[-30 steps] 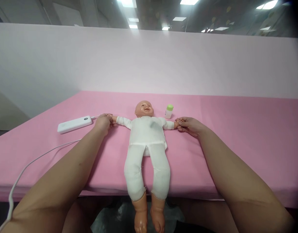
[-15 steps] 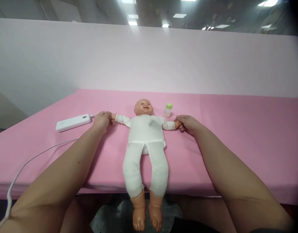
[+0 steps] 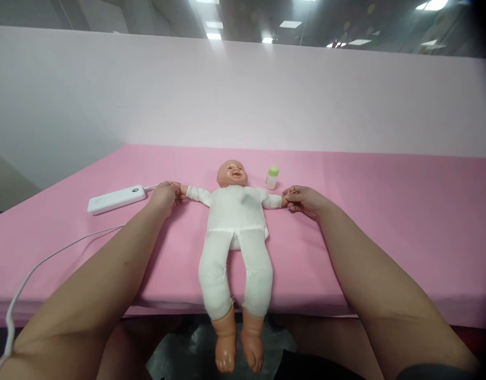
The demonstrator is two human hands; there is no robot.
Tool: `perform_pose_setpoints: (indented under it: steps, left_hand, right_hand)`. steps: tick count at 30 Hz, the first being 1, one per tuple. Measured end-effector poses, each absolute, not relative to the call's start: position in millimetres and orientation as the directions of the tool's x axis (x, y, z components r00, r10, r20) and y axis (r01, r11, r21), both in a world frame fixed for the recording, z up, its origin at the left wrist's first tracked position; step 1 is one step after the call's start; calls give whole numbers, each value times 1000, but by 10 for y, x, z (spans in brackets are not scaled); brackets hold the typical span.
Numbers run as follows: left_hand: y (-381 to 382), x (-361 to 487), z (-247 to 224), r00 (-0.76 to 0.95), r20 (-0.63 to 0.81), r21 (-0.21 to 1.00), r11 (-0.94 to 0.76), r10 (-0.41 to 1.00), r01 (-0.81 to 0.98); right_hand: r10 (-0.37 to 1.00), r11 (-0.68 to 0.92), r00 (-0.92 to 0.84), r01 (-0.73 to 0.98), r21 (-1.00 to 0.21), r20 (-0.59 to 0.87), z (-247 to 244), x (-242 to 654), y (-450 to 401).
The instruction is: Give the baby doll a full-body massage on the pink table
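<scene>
A baby doll [image 3: 237, 211] with a white cloth body lies on its back on the pink table cover [image 3: 385, 211], arms spread wide and feet hanging past the front edge. My left hand [image 3: 168, 196] is closed on the doll's hand at the left, its fingertips partly hidden. On the other side, my right hand [image 3: 302, 200] pinches the doll's other hand between thumb and fingers. A small bottle with a green cap [image 3: 272, 178] stands beside the doll's head, a little behind my right hand.
A white power bank [image 3: 117, 200] lies left of my left hand. Its white cable [image 3: 64, 248] runs under and beside my left forearm to the lower left. A pale partition [image 3: 243, 95] rises behind the table. My legs are under the front edge.
The whole view has shifted slightly. My right hand has moved a little further over the doll's hand; both hands keep their hold.
</scene>
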State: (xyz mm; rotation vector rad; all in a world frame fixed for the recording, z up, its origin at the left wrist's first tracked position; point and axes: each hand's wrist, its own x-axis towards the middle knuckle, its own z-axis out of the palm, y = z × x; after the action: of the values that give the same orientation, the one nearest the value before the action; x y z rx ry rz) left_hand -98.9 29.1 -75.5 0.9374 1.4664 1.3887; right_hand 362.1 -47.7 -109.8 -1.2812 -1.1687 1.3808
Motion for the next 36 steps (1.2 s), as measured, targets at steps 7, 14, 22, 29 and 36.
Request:
perform_pose_setpoints:
  steps: [7,14,22,29,36]
  left_hand:
    - [464,-1146,-940,-294,-8,997,29,956,67]
    - [437,-1164,-933,-285,-31,996,54,958,73]
    - [504,-1210,-953,-263,-63,997,52,963,-48]
    - [456,-1185,-943,-308,-12,996,37,951,76]
    - [474,-1199,-948,-321,-35,994,66,946,85]
  right_hand:
    - [991,-133,31,93,-987,-130,-1087,3533,-456]
    - [982,-174,87,76,-982,-167,-1065,3542,-465]
    - [970,-184,-160,2,-983,-182,-1084,3657,-490]
    - [986,-142,-74,119,-983,-152,-1090,3564,-465]
    - [980,-183,91,78,-980,-176,-1058,3488,-466]
